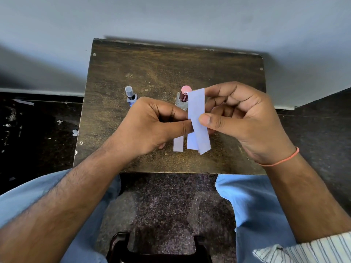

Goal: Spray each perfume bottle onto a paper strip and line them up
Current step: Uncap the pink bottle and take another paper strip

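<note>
White paper was pinched above the middle of a small table (pixel 218 73): a paper strip (pixel 197 118) was gripped between the thumb and fingers of the right hand (pixel 245 122), and its left edge was nipped by the closed left hand (pixel 152 126). Two further strips (pixel 178 143) were laid flat side by side near the front edge. A pink-capped bottle (pixel 184 96) and a grey-capped bottle (pixel 131 96) were stood upright behind the hands; no lettering could be read. Worn dark wood was backed by a pale wall (pixel 171 19), over speckled stone flooring (pixel 161 205).
</note>
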`<move>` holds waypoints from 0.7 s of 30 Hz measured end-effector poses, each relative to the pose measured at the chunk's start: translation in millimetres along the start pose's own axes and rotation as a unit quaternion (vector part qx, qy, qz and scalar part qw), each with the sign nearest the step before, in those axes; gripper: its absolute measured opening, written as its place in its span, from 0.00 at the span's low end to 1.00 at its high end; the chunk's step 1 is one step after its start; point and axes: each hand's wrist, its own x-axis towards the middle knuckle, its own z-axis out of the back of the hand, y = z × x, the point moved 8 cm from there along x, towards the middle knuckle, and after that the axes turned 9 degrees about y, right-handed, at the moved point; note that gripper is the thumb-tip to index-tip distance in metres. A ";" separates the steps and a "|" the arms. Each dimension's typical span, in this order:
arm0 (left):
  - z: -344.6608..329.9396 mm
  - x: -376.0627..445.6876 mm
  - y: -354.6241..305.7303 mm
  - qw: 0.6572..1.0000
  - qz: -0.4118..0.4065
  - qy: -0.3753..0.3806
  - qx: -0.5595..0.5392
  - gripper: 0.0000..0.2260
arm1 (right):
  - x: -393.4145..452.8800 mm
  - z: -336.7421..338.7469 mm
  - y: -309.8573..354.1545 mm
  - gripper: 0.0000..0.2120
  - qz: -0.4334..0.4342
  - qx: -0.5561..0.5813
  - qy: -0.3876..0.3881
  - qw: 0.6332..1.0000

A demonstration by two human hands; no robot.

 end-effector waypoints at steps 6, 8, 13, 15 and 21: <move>1.9 0.6 -0.2 1.000 -0.008 -0.021 0.016 0.03 | -2.5 -1.2 0.2 0.18 -0.009 -0.031 0.008 0.999; 2.7 0.3 -2.3 0.998 -0.021 -0.033 0.050 0.07 | -3.0 -0.9 1.3 0.18 -0.009 -0.037 0.006 0.999; 2.8 -2.1 -7.1 0.995 -0.028 -0.053 0.073 0.07 | -3.3 -4.1 -0.9 0.17 -0.022 -0.033 0.015 0.999; 3.5 -2.1 -7.9 0.994 -0.031 -0.063 0.089 0.09 | -3.5 -3.0 -2.5 0.16 -0.027 -0.023 0.007 0.999; 4.9 -4.0 -8.6 0.986 -0.018 -0.083 0.141 0.13 | -3.1 -1.1 -5.3 0.17 -0.038 0.001 0.003 0.999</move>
